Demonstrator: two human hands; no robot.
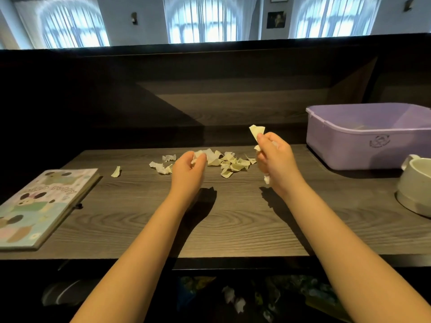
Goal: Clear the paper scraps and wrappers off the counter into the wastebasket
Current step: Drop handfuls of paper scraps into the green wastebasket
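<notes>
Several cream and white paper scraps (229, 163) lie in a loose pile at the back middle of the dark wood counter (233, 217). One stray scrap (116, 171) lies apart to the left. My right hand (276, 159) is raised above the counter and grips a bunch of scraps; a cream piece (256, 131) sticks out above the fingers and a white bit hangs below the palm. My left hand (189, 169) reaches into the left side of the pile, its curled fingers closing on a white scrap (198, 156). A lilac plastic bin (363, 136) stands at the back right.
A notebook with a cartoon cover (44, 206) lies at the left front of the counter. A white pot with a handle (415, 183) sits at the right edge, in front of the bin. A dark raised wall backs the counter. Crumpled paper lies on the floor below.
</notes>
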